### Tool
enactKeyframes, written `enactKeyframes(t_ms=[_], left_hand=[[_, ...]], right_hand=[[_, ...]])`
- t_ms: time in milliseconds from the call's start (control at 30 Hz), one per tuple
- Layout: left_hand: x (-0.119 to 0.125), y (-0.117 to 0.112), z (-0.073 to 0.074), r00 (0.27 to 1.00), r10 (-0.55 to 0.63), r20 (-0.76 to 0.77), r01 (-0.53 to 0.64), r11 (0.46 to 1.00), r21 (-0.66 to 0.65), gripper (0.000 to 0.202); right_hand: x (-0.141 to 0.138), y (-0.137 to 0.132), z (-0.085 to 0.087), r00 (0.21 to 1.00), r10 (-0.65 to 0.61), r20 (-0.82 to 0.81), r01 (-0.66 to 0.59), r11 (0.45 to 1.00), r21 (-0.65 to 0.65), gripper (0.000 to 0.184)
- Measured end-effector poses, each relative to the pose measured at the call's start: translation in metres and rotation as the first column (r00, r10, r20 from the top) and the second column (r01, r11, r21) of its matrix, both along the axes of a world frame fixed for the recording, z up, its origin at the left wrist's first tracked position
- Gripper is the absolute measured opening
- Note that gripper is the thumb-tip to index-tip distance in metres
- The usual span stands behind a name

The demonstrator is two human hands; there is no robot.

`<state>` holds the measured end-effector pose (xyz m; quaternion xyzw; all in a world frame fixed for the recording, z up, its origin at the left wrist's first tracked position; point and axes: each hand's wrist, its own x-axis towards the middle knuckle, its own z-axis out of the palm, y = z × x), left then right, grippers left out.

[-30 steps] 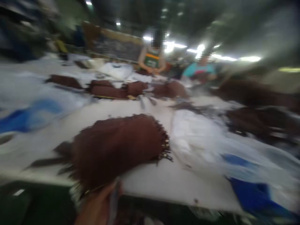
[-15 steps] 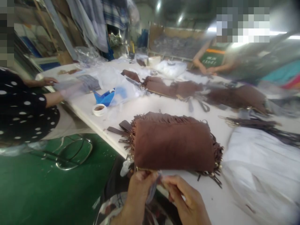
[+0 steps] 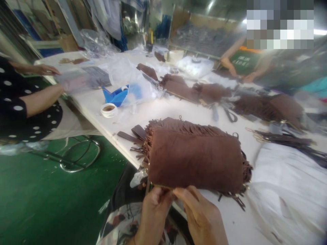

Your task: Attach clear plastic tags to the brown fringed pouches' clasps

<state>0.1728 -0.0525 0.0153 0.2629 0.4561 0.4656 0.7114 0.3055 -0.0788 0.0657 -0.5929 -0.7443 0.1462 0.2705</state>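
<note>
A brown fringed bag (image 3: 194, 160) lies on the near part of the table, its smooth panel facing up and its gold zipper along the edge close to me. At the zipper, toward its left end, my left hand (image 3: 155, 209) is closed in a pinch on the bag's edge. Right beside it, my right hand (image 3: 200, 211) has its thumb and fingers closed at the same edge, almost touching the left. The fingertips hide the exact spot they grip. Brown strap loops (image 3: 131, 134) stick out from the bag's left end.
A white tape roll (image 3: 109, 110) and a blue-printed plastic bag (image 3: 116, 96) lie beyond. More brown fringed bags (image 3: 181, 87) stretch across the table (image 3: 99, 127). White sheeting (image 3: 288, 183) is at right, dark straps (image 3: 283, 137) behind it. People stand left and far right; a metal-ringed stool (image 3: 80, 153) is below left.
My right hand has come up to the zipper edge, and the greyish strip seen between my hands is out of sight. The view has shifted slightly. The left person's arms have moved a little.
</note>
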Motion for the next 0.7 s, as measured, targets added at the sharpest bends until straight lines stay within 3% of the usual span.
enactKeyframes(t_ms=[233,433,700], left_hand=[[-0.006,-0.002,0.003,0.995,-0.080,-0.057,0.084,0.993,0.085,0.025],[-0.011,-0.005,0.015,0.985,-0.108,-0.136,0.125,0.985,0.122,0.020],[-0.010,-0.006,0.017,0.980,-0.099,-0.173,0.120,0.987,0.112,0.022]], right_hand=[[0.002,0.001,-0.002,0.977,0.012,0.211,-0.023,0.998,0.052,0.036],[0.001,-0.002,0.002,0.969,0.018,0.246,-0.026,0.999,0.029,0.036],[-0.002,-0.004,0.005,0.969,-0.006,0.248,0.006,1.000,-0.001,0.029]])
